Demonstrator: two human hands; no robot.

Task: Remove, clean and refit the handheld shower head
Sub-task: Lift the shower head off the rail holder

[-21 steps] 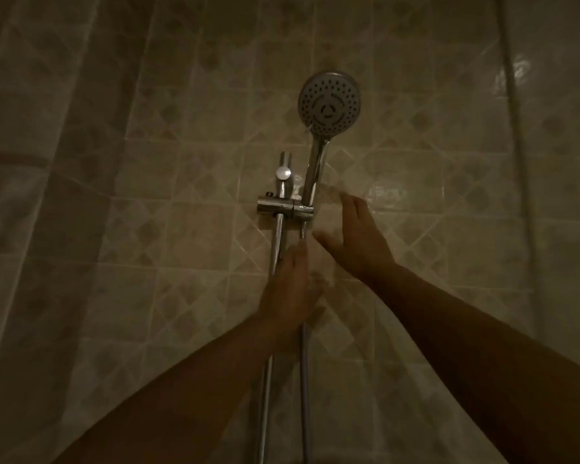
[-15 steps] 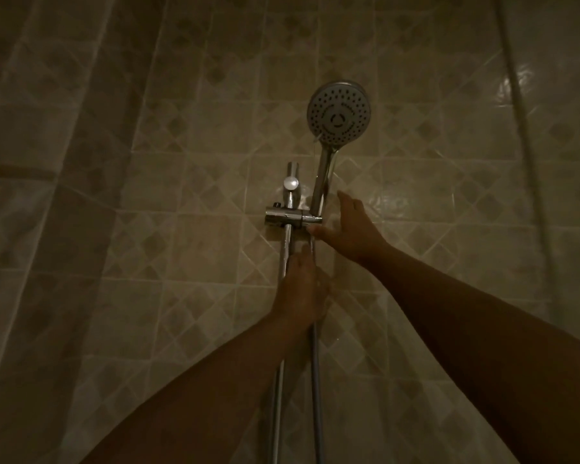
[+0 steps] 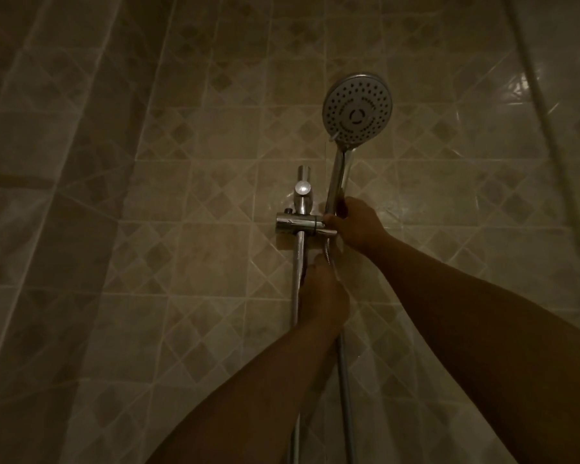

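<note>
The shower head [image 3: 357, 108] sits up on the wall, its handle in the holder [image 3: 298, 224] on the pole [image 3: 296, 272]. Your right hand [image 3: 357, 226] has its fingers [image 3: 344, 205] closed around the handle, so you can lift it out. Your left hand [image 3: 322, 296] wraps the hose [image 3: 345, 390] just below, likely to keep it steady. No tubs or bowls here.
</note>
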